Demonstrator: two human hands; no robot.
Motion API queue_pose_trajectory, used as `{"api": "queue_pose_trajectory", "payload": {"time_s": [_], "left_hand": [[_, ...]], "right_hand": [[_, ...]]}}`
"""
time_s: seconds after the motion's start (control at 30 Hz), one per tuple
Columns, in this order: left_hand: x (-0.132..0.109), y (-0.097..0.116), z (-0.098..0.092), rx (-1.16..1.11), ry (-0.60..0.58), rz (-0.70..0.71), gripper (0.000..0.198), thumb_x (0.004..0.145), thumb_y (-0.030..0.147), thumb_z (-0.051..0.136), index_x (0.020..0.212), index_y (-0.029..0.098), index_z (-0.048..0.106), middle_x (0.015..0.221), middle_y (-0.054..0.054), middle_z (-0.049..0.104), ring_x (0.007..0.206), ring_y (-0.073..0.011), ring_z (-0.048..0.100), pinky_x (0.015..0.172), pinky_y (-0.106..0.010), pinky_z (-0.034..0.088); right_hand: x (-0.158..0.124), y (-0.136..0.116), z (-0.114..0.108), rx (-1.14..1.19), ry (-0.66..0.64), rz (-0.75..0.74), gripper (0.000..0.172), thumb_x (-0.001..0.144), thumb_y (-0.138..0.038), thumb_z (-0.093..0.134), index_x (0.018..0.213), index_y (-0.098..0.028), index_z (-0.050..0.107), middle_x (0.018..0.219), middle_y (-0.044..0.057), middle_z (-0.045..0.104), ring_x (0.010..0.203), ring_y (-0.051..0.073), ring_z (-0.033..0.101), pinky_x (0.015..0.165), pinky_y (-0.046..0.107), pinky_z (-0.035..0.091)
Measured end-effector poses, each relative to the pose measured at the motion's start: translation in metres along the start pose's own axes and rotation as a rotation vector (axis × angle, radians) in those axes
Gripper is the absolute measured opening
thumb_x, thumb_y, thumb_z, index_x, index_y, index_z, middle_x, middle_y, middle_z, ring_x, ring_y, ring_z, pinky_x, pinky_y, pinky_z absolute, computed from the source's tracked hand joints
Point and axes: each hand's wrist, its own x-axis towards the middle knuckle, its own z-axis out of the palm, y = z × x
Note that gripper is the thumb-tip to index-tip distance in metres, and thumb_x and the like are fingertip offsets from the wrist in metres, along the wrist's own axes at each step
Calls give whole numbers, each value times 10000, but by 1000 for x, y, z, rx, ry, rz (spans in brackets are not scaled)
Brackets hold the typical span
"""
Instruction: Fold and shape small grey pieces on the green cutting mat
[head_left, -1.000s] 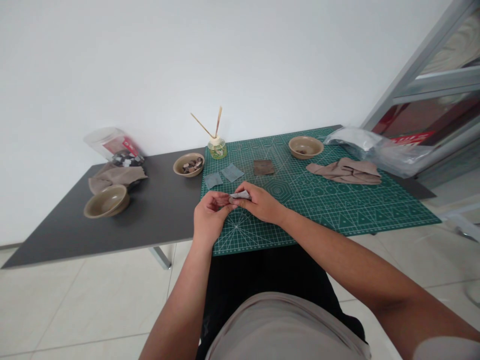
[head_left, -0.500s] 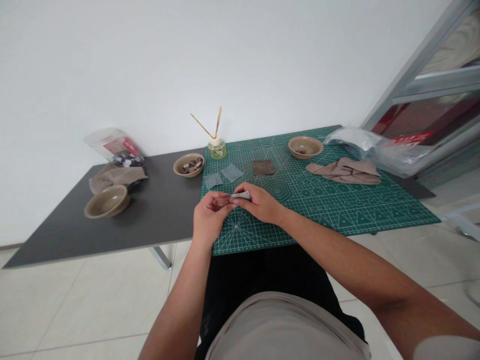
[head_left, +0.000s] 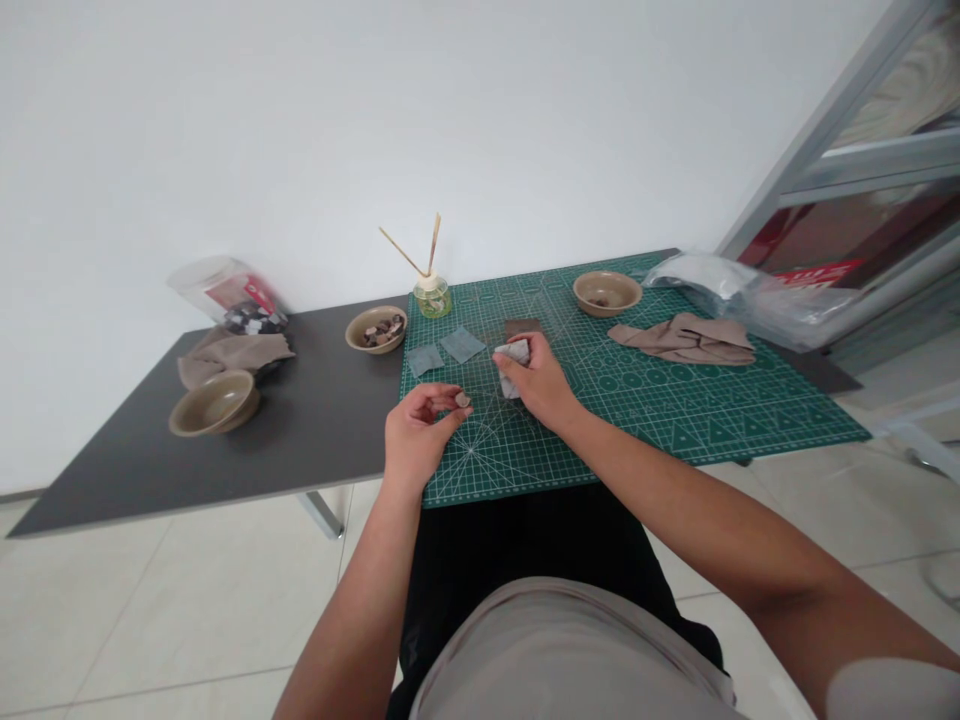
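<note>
Small brown chip (head_left: 463,400) is pinched in the grip of the left hand (head_left: 416,435); the right hand (head_left: 538,385) closes on folded grey sandpaper (head_left: 511,367) above a green cutting mat (head_left: 645,420).

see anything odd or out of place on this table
The clear jar lies tipped on its side at the far left of the table, with dark and white pieces bunched at its low end, just behind a beige cloth. Nothing else stands out.
</note>
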Motion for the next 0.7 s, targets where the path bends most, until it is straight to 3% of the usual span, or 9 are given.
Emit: {"api": "queue_pose_trajectory", "payload": {"time_s": [0.13, 0.2, 0.27, 0.33, 0.47, 0.57, 0.7], "left_hand": [[0, -1, 0, 21, 9, -7, 280, 618, 200, 840, 869, 179, 719, 808, -11, 722, 713, -119, 661, 740, -276, 556], [0, 0, 0, 25, 10, -21, 281, 625, 216, 832, 878, 178, 717, 802, -13, 721, 705, -122, 660, 738, -283, 557], [0, 0, 0, 37, 12, -37, 287, 626, 233, 830, 879, 177, 708, 781, -9, 715, 685, -123, 654, 725, -286, 556], [0, 1, 1, 60, -4, -52, 280, 631, 250, 824, 871, 181, 697, 753, 0, 707, 665, -125, 648, 700, -280, 550], [1, 2, 2, 214, -75, -50, 194, 693, 252, 758, 868, 198, 695, 738, 16, 697, 661, -128, 640, 664, -261, 527], [-1, 4, 3, 370, -114, 20, 127, 728, 226, 704, 854, 209, 694, 749, 22, 684, 684, -129, 633, 677, -258, 517], [-3, 4, 2, 403, -159, 62, 148, 772, 237, 659, 915, 215, 689, 810, 9, 690, 736, -140, 642, 736, -279, 525]], "right_hand": [[-1, -2, 1, -79, -273, -26, 317, 852, -403, 623, 1079, -198, 541, 817, 13, 656, 751, 194, 621, 712, 339, 493], [-5, -7, 0, -166, -256, -122, 353, 845, -364, 644, 1137, -189, 548, 929, 53, 685, 865, 218, 627, 810, 380, 488], [-8, -15, -2, -290, -151, -274, 355, 818, -323, 679, 1134, -191, 587, 1114, 95, 670, 1036, 251, 589, 935, 426, 442], [-12, -23, -6, -315, -190, -337, 275, 834, -320, 674, 1076, -195, 635, 1093, 82, 679, 1021, 242, 595, 918, 403, 448], [-21, -36, -8, -162, -453, -184, 234, 849, -377, 689, 996, -197, 674, 829, 9, 711, 738, 160, 649, 692, 290, 484], [-27, -40, -6, -165, -457, -140, 171, 822, -338, 720, 910, -195, 694, 807, 2, 718, 750, 153, 664, 702, 278, 481], [-29, -38, -7, -144, -441, -145, 119, 818, -257, 675, 925, -208, 694, 795, -16, 711, 715, 136, 649, 691, 266, 482]]}}
